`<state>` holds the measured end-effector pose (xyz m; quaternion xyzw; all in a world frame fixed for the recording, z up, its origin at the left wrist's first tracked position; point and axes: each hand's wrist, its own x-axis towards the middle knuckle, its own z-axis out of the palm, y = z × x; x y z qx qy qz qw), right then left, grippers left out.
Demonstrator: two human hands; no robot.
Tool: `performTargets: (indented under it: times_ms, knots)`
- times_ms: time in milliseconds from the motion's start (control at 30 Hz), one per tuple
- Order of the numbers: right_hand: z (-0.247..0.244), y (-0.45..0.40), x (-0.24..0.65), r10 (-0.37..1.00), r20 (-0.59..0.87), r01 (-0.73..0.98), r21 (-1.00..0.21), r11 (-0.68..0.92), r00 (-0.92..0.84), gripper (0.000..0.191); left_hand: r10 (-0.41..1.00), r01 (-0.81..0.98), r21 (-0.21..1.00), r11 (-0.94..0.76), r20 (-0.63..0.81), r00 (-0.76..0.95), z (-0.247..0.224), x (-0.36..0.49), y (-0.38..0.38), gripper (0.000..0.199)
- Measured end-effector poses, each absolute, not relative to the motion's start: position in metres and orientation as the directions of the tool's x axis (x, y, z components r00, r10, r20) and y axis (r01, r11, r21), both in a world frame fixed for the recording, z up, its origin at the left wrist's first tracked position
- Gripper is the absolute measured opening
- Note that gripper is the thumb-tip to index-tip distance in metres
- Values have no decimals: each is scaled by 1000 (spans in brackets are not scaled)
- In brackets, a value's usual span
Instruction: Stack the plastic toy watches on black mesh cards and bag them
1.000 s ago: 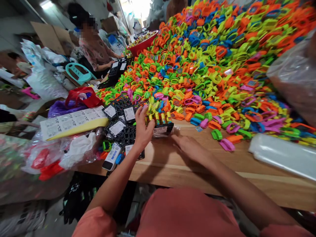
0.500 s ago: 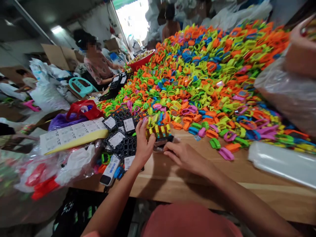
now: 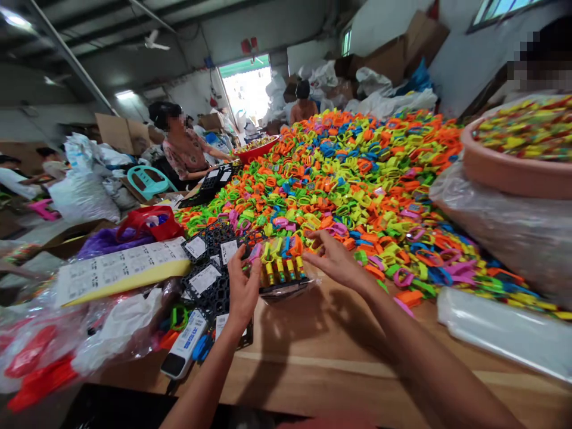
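Observation:
A black tray of small yellow tubes and colourful plastic pieces [image 3: 285,271], in clear wrap, stands near the middle of the wooden table [image 3: 313,351]. My left hand [image 3: 243,286] grips it at its left end, thumb in front. At the tray's upper right is my right hand [image 3: 333,259], its fingers apart and reaching toward the contents; whether a fingertip touches them is hard to tell. Behind the tray rises a big heap of orange, green, yellow, blue and pink plastic watch-like pieces [image 3: 357,173]. Black trays with white labels [image 3: 205,278] lie left of my left hand.
A white device [image 3: 184,345] and a label sheet [image 3: 125,268] lie at left. Clear plastic bags [image 3: 504,333] lie at right, below a pink basin [image 3: 509,161] of small yellow-red items. A person [image 3: 185,146] sits beyond the heap's left side, near a red basin [image 3: 257,150].
The view has tilted up, showing the pink basin fully. My right hand has moved from the tray's lower right corner to its upper right, and its fingers have opened.

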<state>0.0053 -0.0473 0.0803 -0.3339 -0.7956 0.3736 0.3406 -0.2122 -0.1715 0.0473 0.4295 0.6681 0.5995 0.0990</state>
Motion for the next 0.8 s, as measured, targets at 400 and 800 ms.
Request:
performTargets:
  times_ms: [400, 800]
  knots:
    - [58, -9, -35, 829, 306, 446, -728, 521, -469, 17, 770, 173, 973, -151, 226, -597, 62, -231, -152, 55]
    - [89, -36, -24, 810, 461, 393, -713, 581, -361, 27, 693, 176, 964, -202, 267, -670, 92, -231, -160, 25]
